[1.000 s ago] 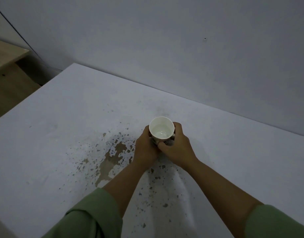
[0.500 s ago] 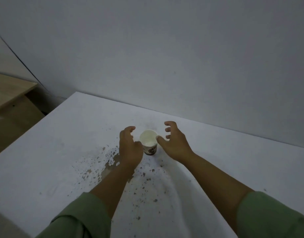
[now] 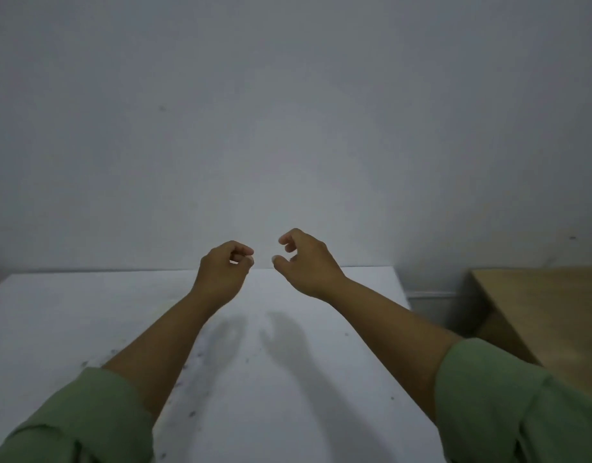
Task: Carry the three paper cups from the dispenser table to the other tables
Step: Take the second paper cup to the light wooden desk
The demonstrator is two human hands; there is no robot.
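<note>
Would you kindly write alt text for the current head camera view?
Two bare, empty hands, left and right, hang loosely curled above a white speckled table against a plain grey wall. Green sleeves frame the bottom; a wooden tabletop sits at right.

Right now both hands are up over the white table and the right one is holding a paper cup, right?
Not quite. In the head view the right hand holds nothing: its fingers are curled loosely around air, and no cup is in sight. The rest is right: both it and the left hand are raised over the white table.
</note>
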